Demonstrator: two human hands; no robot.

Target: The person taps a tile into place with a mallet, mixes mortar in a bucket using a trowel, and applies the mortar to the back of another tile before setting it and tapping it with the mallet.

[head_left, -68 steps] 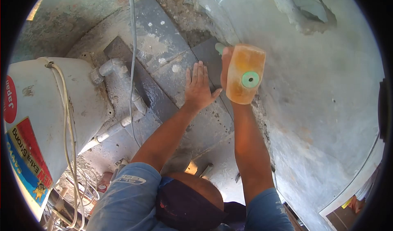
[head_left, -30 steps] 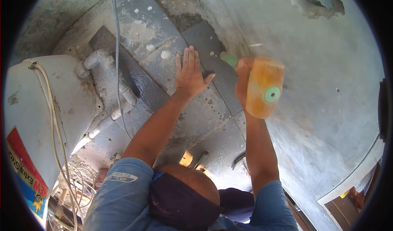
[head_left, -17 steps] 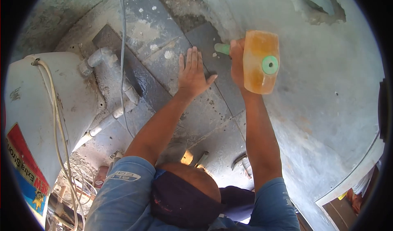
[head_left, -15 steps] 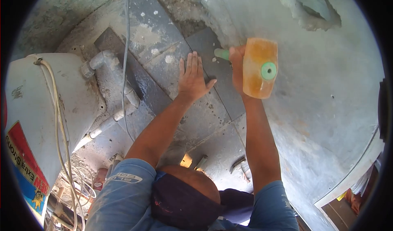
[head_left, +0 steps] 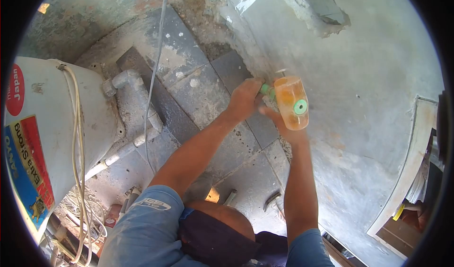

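A mallet (head_left: 284, 96) with an amber, see-through head and a green handle hangs over the dark floor tiles near the wall. My left hand (head_left: 245, 98) is closed around the handle's end. Right behind the mallet head is my right hand (head_left: 289, 131); its thumb or a finger stretches out towards the left hand, apart from the handle, and the other fingers are mostly hidden. Beneath my hands lies a dark grey tile (head_left: 261, 125) beside the wall's base.
A white tank (head_left: 56, 96) with coloured labels stands at left, with grey pipes (head_left: 137, 85) beside it. A grey cable (head_left: 155, 68) hangs across the floor. A plastered wall (head_left: 369, 101) with a broken hole closes off the right. A dark tool (head_left: 271, 200) lies near my body.
My left hand has lifted from its flat place on the tiles and taken the mallet handle. My right hand has shifted down off the handle. The view has shifted slightly.
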